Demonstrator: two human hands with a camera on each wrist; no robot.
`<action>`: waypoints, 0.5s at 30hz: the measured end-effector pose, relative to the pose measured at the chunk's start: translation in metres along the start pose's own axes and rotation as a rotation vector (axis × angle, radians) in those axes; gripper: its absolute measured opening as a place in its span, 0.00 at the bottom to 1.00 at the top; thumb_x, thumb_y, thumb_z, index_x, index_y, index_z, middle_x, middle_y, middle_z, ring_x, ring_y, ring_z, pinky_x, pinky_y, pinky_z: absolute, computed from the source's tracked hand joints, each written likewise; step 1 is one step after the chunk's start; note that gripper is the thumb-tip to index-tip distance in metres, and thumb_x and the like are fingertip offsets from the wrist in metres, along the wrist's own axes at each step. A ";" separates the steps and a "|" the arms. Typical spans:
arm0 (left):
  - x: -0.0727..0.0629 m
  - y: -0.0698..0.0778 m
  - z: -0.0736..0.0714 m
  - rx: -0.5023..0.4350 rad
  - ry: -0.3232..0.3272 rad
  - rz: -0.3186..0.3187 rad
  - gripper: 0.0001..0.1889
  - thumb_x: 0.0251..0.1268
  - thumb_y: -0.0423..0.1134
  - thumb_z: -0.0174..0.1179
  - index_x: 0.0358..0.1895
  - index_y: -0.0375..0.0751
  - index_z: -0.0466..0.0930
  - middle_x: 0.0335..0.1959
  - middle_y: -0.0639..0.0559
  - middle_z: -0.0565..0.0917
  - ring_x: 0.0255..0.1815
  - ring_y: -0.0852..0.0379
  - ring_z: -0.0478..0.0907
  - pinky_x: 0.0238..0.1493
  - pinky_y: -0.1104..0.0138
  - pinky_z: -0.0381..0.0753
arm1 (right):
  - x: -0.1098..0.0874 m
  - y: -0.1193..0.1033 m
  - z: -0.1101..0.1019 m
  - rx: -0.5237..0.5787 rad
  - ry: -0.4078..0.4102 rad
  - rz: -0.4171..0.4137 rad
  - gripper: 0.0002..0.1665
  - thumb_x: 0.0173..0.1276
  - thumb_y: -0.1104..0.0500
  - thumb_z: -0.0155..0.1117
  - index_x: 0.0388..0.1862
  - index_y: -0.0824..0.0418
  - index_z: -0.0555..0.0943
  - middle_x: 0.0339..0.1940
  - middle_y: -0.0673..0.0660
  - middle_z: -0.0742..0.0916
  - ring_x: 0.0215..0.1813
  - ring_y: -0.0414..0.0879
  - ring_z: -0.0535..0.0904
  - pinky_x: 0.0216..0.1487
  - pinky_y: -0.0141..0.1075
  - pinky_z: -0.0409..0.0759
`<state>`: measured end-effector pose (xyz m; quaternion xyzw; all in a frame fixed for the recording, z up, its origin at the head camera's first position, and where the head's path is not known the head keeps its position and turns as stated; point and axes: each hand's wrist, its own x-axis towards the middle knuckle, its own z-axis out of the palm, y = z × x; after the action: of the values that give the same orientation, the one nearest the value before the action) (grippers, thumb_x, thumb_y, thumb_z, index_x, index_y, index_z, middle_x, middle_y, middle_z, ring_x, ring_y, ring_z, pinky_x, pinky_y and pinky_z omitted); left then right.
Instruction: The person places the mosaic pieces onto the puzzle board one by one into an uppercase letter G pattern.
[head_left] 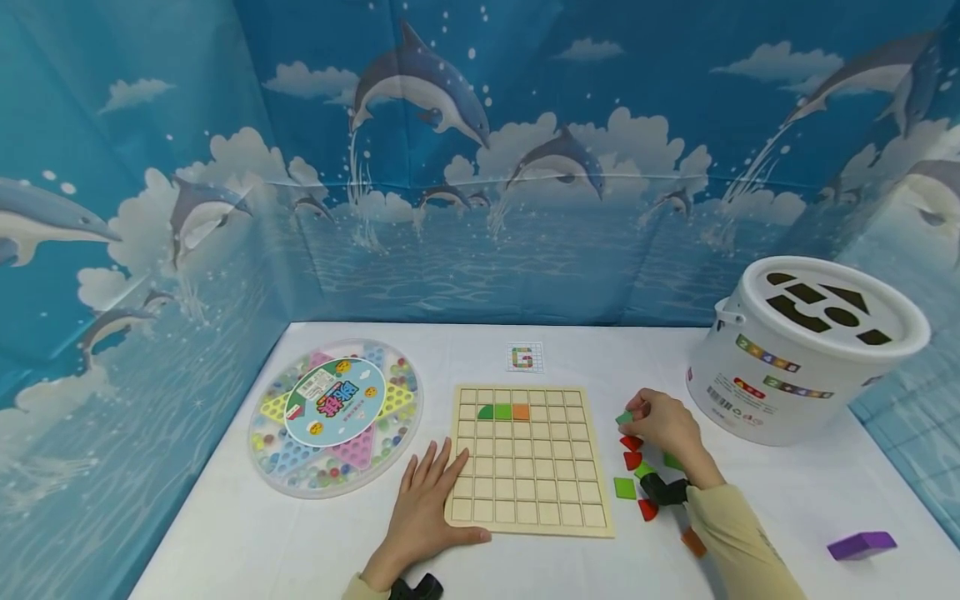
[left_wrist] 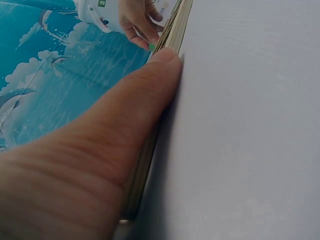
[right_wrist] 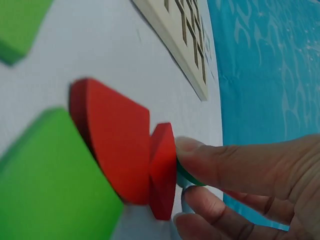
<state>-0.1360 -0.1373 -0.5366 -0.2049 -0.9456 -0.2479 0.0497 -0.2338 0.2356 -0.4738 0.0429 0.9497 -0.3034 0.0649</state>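
- Left hand [head_left: 429, 507]: fingers spread, touches pale wooden grid board [head_left: 537, 487].
- Right hand [head_left: 667, 425]: pinches smooth green piece [head_left: 624, 418].
- Red pieces [right_wrist: 120, 145]: wedge-shaped, flat-faced, near right hand.

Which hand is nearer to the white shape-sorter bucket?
Right: the right hand pinches a green piece left of the shape-sorter bucket. The left hand is farther left, touching the wooden grid board.
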 end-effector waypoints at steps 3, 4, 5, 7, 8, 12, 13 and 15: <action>0.000 0.000 0.000 0.003 0.001 0.000 0.58 0.39 0.77 0.60 0.74 0.48 0.56 0.75 0.45 0.50 0.75 0.44 0.41 0.69 0.48 0.37 | 0.000 -0.001 0.002 -0.014 0.014 -0.041 0.16 0.55 0.59 0.72 0.39 0.62 0.77 0.26 0.53 0.78 0.27 0.48 0.72 0.27 0.39 0.66; 0.000 0.000 0.000 0.003 0.002 0.000 0.58 0.39 0.77 0.60 0.74 0.48 0.56 0.75 0.45 0.51 0.75 0.44 0.41 0.69 0.48 0.37 | 0.000 -0.002 0.003 -0.019 0.021 -0.056 0.15 0.56 0.59 0.71 0.39 0.62 0.77 0.25 0.53 0.79 0.25 0.47 0.72 0.25 0.38 0.66; 0.000 0.000 0.000 0.003 0.003 0.000 0.58 0.39 0.77 0.60 0.74 0.48 0.56 0.75 0.45 0.51 0.75 0.44 0.41 0.69 0.48 0.37 | 0.000 -0.003 0.004 -0.022 0.031 -0.071 0.14 0.56 0.59 0.70 0.39 0.61 0.78 0.25 0.52 0.79 0.24 0.46 0.72 0.24 0.38 0.66; 0.000 0.000 0.000 0.001 0.008 0.003 0.58 0.39 0.76 0.61 0.74 0.48 0.56 0.75 0.45 0.51 0.75 0.44 0.41 0.69 0.49 0.37 | 0.000 -0.006 0.006 -0.024 0.055 -0.098 0.13 0.57 0.60 0.69 0.40 0.61 0.78 0.24 0.52 0.79 0.22 0.45 0.71 0.22 0.37 0.66; 0.000 0.000 0.000 0.002 0.009 0.003 0.58 0.39 0.76 0.61 0.74 0.48 0.56 0.75 0.45 0.51 0.75 0.44 0.41 0.69 0.49 0.37 | 0.000 -0.009 0.008 -0.023 0.068 -0.116 0.12 0.57 0.60 0.68 0.40 0.61 0.78 0.24 0.52 0.79 0.20 0.45 0.71 0.20 0.37 0.66; 0.000 0.000 0.000 0.005 0.016 0.010 0.58 0.39 0.75 0.62 0.74 0.47 0.56 0.75 0.44 0.51 0.75 0.43 0.41 0.69 0.49 0.36 | 0.000 -0.022 0.015 0.003 0.124 -0.195 0.11 0.59 0.60 0.68 0.41 0.61 0.79 0.27 0.52 0.80 0.17 0.44 0.69 0.17 0.36 0.65; 0.000 0.000 0.000 0.006 0.016 0.011 0.58 0.39 0.75 0.62 0.74 0.47 0.56 0.75 0.44 0.51 0.75 0.43 0.41 0.69 0.49 0.36 | 0.000 -0.026 0.017 0.013 0.137 -0.216 0.11 0.59 0.60 0.68 0.40 0.60 0.80 0.27 0.51 0.80 0.17 0.44 0.69 0.16 0.36 0.65; 0.000 0.001 0.000 0.004 0.016 0.012 0.58 0.39 0.75 0.62 0.74 0.47 0.56 0.75 0.44 0.51 0.75 0.43 0.41 0.69 0.49 0.36 | 0.001 -0.034 0.022 0.032 0.154 -0.259 0.10 0.58 0.60 0.69 0.38 0.60 0.81 0.27 0.50 0.81 0.18 0.43 0.69 0.16 0.36 0.65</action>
<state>-0.1358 -0.1369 -0.5362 -0.2087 -0.9444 -0.2471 0.0591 -0.2362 0.1949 -0.4725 -0.0556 0.9444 -0.3203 -0.0485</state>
